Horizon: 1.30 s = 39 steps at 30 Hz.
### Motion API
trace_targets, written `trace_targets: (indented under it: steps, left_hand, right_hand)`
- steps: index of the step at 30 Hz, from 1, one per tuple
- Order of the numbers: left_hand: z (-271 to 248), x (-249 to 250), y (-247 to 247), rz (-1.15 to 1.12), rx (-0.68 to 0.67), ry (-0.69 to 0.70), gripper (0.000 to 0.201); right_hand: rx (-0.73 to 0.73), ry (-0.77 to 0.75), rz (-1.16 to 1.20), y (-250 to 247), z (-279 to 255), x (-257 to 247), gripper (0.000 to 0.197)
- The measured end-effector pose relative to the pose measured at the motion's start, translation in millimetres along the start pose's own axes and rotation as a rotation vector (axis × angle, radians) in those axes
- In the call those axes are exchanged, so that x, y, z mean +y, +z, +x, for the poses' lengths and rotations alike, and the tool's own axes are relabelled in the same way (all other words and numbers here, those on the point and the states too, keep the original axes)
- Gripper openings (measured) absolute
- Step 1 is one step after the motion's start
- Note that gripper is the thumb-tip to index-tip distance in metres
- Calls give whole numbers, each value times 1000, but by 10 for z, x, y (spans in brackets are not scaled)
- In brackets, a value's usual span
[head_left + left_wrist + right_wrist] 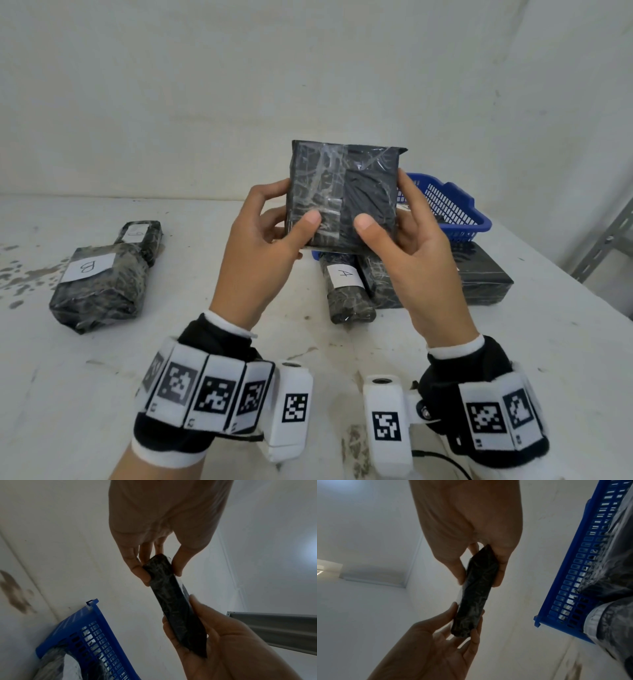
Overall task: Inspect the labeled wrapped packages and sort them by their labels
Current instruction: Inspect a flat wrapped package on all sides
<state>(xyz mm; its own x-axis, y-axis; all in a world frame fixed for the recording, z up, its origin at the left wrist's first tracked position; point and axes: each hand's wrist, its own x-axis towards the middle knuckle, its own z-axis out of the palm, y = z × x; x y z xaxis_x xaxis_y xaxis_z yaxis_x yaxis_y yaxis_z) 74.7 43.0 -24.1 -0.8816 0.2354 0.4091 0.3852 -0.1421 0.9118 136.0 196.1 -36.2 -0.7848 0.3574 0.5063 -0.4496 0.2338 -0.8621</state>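
Note:
A flat black wrapped package (pixel 342 192) with clear tape is held upright above the table, and no label shows on the face turned to me. My left hand (pixel 289 210) grips its left edge, thumb in front and fingers behind. My right hand (pixel 388 207) grips the right edge the same way. In the left wrist view the package (pixel 164 585) is seen edge-on, pinched by the left hand (pixel 159 569) and the right hand (pixel 181 614). The right wrist view shows the same package (pixel 476 596) between the right hand (pixel 481 574) and the left hand (pixel 465 619).
On the left lie a package labelled B (pixel 99 284) and a smaller labelled one (pixel 140 236) behind it. Under my hands lie a package labelled A (pixel 346 287), another wrapped one (pixel 380 284) and a black box (pixel 486 277). A blue basket (pixel 455 212) holding packages stands behind them.

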Motion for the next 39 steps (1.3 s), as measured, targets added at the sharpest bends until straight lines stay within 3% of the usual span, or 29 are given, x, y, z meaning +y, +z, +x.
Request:
trace_targets:
  steps: [8,18,21,23,27,29,39]
  left_hand:
    - [-17,-6,21,27,21,10,35]
    - [12,-53,31,12,66,-43,38]
    - [4,-38,26,36,69,-37,50]
    - [-10,-26,22,92,62,-15,57]
    - [-39,-8,38,144,58,42,53]
    - [-40,-10,40,145,58,48,50]
    - [-14,-19,32,76,77,44,44]
  right_hand:
    - [54,-24,-39,18,-16,-16,72]
    - [89,-10,21,27,0,-5,47]
    - [84,0,37,28,1,-23,42]
    - [82,-5,30,22,-2,-27,44]
    - [73,-18,-39,16,-20,-16,66]
    - [82,-16,-45,28,-31,-9,68]
    - [126,-43,0,21,-4,-22,42]
